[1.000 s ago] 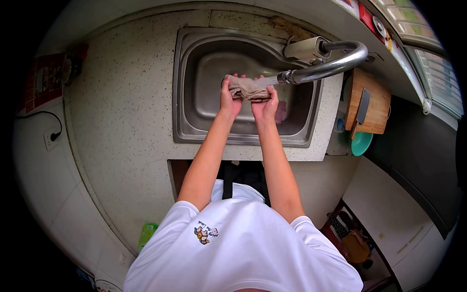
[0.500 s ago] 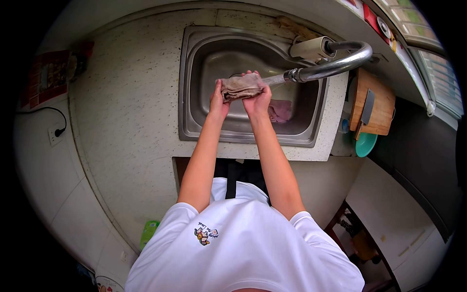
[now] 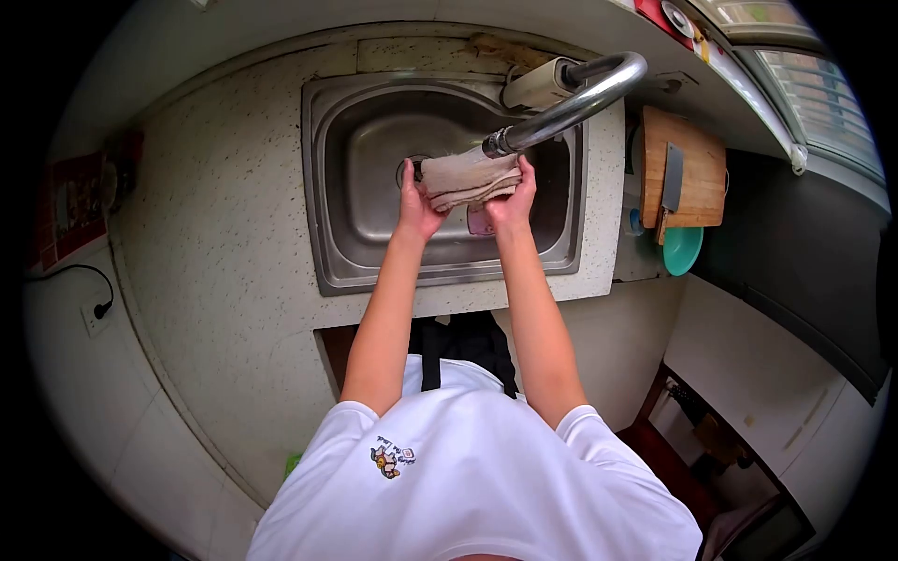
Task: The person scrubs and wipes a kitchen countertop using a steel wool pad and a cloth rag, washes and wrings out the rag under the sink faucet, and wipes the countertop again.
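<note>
Between my two hands is a folded, wet-looking beige cloth [image 3: 470, 180], held over the steel sink [image 3: 360, 238]. My left hand [image 3: 420, 208] grips its left end, thumb upright along the edge. Its right end is in my right hand [image 3: 515, 198], fingers curled beneath. The curved chrome faucet [image 3: 575, 105] reaches in from the upper right, its spout just above the cloth's far edge. Below the cloth, near my right hand, part of a pink cloth [image 3: 480, 221] shows in the basin; the rest is hidden. The drain [image 3: 405, 174] lies just beyond my left fingertips.
Right of the sink, a cleaver [image 3: 673, 178] rests on a wooden cutting board [image 3: 702, 159], with a teal bowl [image 3: 684, 251] beneath its near edge. Speckled countertop [image 3: 215, 215] stretches to the left. A plugged-in cord [image 3: 103, 304] hangs at the far left wall.
The beige cloth is turned and spread wider between my hands, its top facing the spout more. The view has shifted, so the sink and faucet appear further left. Less of the pink cloth shows.
</note>
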Action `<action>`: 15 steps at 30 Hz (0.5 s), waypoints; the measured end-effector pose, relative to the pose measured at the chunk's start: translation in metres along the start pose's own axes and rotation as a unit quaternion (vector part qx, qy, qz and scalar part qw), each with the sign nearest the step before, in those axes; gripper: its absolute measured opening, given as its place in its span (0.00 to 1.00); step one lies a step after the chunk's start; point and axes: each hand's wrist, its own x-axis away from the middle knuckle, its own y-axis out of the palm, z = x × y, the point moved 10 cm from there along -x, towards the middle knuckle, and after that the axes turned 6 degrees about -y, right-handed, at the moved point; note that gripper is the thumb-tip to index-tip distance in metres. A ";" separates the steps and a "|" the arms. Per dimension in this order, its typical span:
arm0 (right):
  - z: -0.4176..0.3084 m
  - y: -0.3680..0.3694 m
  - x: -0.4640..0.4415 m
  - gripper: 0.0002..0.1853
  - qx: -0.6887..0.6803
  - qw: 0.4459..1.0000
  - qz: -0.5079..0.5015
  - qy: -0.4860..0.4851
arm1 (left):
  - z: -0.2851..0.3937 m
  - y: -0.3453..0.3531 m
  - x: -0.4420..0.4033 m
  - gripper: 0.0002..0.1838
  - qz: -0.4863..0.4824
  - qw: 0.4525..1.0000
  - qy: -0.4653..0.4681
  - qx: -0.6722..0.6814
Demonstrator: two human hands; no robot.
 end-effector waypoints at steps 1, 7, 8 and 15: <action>0.002 0.008 0.004 0.16 0.024 0.999 -0.025 0.017 | 0.000 -0.005 -0.004 0.36 0.001 1.000 0.002 -0.001; 0.033 0.018 0.002 0.16 0.135 0.978 -0.130 0.093 | -0.048 0.020 0.016 0.51 -0.224 0.948 -0.181 -0.134; 0.043 0.027 0.007 0.19 0.171 0.962 -0.174 0.125 | -0.047 0.018 0.018 0.51 -0.224 0.949 -0.180 -0.133; 0.077 0.065 0.027 0.15 0.320 0.877 -0.283 0.218 | -0.042 0.003 0.050 0.44 -0.253 0.822 -0.306 -0.408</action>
